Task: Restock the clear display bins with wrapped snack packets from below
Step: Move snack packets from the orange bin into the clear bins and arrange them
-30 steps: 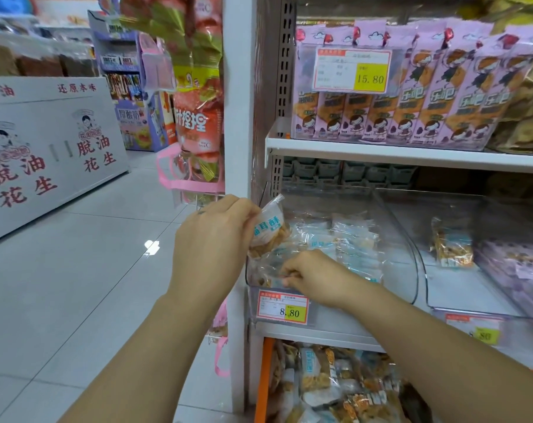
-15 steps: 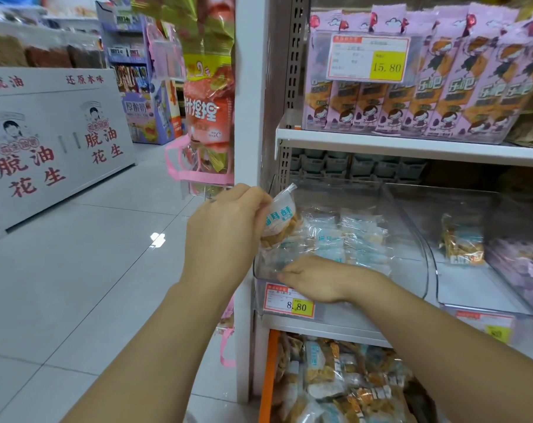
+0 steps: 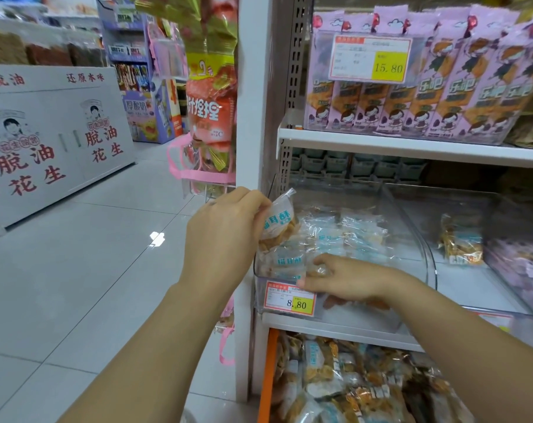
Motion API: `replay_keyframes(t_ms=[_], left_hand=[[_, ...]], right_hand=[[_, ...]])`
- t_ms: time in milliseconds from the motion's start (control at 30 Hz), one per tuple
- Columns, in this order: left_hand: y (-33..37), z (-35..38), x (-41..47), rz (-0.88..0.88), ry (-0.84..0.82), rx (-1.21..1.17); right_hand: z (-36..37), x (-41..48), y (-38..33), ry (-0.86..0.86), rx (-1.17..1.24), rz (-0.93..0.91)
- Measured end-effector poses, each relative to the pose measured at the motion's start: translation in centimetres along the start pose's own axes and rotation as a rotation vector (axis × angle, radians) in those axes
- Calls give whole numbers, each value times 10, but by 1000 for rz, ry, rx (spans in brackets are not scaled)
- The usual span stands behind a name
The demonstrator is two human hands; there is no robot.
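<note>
**Fingers pinch one more packet over a part-filled bin**

Fingers (image 3: 257,206) of the left hand (image 3: 225,227) are pressed together on the top corner of a wrapped snack packet (image 3: 279,218). They hold it upright, just above the front left corner of the clear display bin (image 3: 407,215). The right hand (image 3: 347,279) reaches over the bin's front lip. Its fingers (image 3: 318,265) curl down among the front packets, but I cannot tell whether they grip one or only press the pile flat. Just below that hand, a price label (image 3: 290,298) reading 8.80 is fixed to the front of the bin.

Beneath the shelf, beside an orange frame edge (image 3: 266,377), lies the loose stock of packets (image 3: 350,380), and plenty remains there. Inside the bin, a layer of matching packets (image 3: 344,236) covers the front and middle, while the back looks bare. So the restocking of this bin seems well under way but not finished. The held packet is not yet set down, and there is room for more.

The neighbouring bin (image 3: 488,285) to the right holds a single packet (image 3: 460,239) of a similar kind and otherwise shows a bare floor, so it probably needs filling next. Further right, purple-wrapped goods are only partly in view.

Above, pink snack pouches (image 3: 427,87) stand in a row on the upper shelf (image 3: 411,145), behind a 15.80 tag (image 3: 370,58). Across the tiled aisle stands a white peanut display stand (image 3: 54,132).
</note>
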State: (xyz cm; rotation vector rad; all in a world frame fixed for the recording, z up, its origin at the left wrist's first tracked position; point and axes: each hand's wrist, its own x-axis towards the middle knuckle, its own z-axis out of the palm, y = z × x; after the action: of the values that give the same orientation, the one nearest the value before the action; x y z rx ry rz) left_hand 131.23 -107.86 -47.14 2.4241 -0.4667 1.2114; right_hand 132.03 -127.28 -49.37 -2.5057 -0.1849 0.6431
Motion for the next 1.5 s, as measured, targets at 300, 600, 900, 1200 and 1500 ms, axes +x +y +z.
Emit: replay_keyframes(t_ms=[300,600,900,1200,1500], left_hand=[[4,6,-1,36,-20,-13],[45,39,3,156,-150,-166],[68,80,-1,85,-568,-340],[19,64,1,-47,-856,-92],[23,58,-5,-3,-816,-69]], right_hand=[[3,13,5,-125,35,-76],[-55,-43,45,520,214,-270],[-35,-18,56,490,-441,-219],[-13,21,54,477,-191,-133],[-18,13,43,515,-377,-53]])
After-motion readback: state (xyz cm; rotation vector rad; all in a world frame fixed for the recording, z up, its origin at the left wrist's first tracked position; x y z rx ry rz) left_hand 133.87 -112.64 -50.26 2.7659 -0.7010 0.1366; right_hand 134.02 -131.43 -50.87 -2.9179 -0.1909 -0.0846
